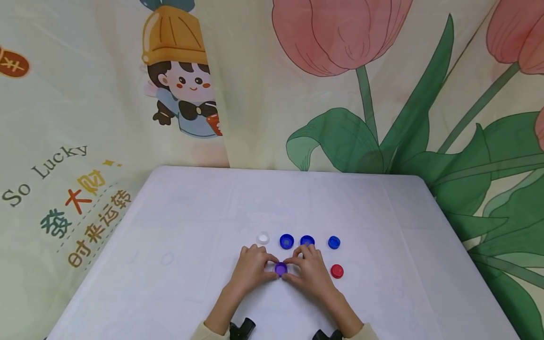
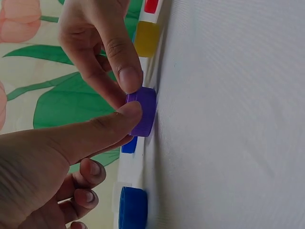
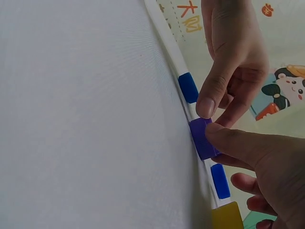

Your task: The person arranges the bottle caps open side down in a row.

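Observation:
A purple bottle cap (image 1: 281, 269) rests on the white table between both hands. My left hand (image 1: 253, 265) pinches it from the left with thumb and index finger. From the right, my right hand (image 1: 310, 270) pinches the same cap, and in the left wrist view the two thumbs nearly meet on its near side. Its ribbed side shows in the right wrist view, where the cap (image 3: 203, 138) appears to lie flat on the cloth. Close by, a yellow cap (image 2: 147, 39) shows past the right hand; the head view does not show it.
Behind the hands stand a whitish cap (image 1: 263, 238) and blue caps (image 1: 286, 241), one partly covered by the right fingers. To the right are another blue cap (image 1: 334, 242) and a red cap (image 1: 337, 271). The white cloth (image 1: 178, 217) reaches a printed backdrop.

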{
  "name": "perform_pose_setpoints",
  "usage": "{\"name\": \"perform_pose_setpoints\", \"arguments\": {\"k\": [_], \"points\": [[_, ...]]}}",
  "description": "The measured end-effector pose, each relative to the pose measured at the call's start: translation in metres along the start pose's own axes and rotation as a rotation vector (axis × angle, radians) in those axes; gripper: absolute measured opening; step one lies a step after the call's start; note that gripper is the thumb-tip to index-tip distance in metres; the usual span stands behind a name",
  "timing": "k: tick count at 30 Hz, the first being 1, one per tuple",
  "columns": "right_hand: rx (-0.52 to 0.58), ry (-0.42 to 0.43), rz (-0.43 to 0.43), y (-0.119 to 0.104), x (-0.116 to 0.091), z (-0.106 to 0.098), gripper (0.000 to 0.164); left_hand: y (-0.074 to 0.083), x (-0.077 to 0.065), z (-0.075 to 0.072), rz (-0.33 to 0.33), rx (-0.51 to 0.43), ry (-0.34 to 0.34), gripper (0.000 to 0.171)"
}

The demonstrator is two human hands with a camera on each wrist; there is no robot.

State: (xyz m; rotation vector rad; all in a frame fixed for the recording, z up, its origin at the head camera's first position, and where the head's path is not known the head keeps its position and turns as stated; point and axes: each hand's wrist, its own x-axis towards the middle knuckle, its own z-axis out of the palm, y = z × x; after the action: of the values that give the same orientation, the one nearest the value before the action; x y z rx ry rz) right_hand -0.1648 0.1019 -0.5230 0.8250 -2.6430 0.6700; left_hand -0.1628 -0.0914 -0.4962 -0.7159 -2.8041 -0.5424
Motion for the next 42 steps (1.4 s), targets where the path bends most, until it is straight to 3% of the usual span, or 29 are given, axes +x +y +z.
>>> {"name": "perform_pose_setpoints", "arguments": {"k": [5, 9, 16, 23, 32, 34, 37, 39, 42], "points": [[0.057, 0.058, -0.036, 0.003, 0.001, -0.002, 0.028, 0.000, 0.001, 0.000, -0.009, -0.028, 0.019, 0.026], [0.133, 0.117, -0.063, 0.006, 0.003, -0.010, 0.028, 0.001, 0.004, -0.004, -0.001, -0.110, 0.076, 0.024], [0.247, 0.181, -0.056, 0.005, 0.007, -0.038, 0.029, 0.012, 0.009, -0.021, 0.027, -0.259, 0.173, 0.028], [0.308, 0.244, -0.079, -0.005, 0.010, -0.068, 0.031, 0.028, 0.012, -0.040, 0.099, -0.339, 0.311, 0.029], [0.306, 0.254, -0.052, -0.007, 0.008, -0.074, 0.031, 0.035, 0.013, -0.045, 0.081, -0.386, 0.316, 0.032], [0.308, 0.258, -0.053, -0.006, 0.007, -0.074, 0.031, 0.035, 0.014, -0.045, 0.044, -0.430, 0.318, 0.032], [0.314, 0.264, -0.052, -0.005, 0.007, -0.074, 0.032, 0.035, 0.014, -0.045, -0.077, -0.566, 0.280, 0.029], [0.319, 0.266, -0.050, -0.005, 0.007, -0.074, 0.032, 0.036, 0.015, -0.046, -0.189, -0.678, 0.219, 0.026], [0.323, 0.265, -0.047, -0.005, 0.006, -0.075, 0.032, 0.047, 0.015, -0.062, -0.340, -0.803, 0.103, 0.021]]}}
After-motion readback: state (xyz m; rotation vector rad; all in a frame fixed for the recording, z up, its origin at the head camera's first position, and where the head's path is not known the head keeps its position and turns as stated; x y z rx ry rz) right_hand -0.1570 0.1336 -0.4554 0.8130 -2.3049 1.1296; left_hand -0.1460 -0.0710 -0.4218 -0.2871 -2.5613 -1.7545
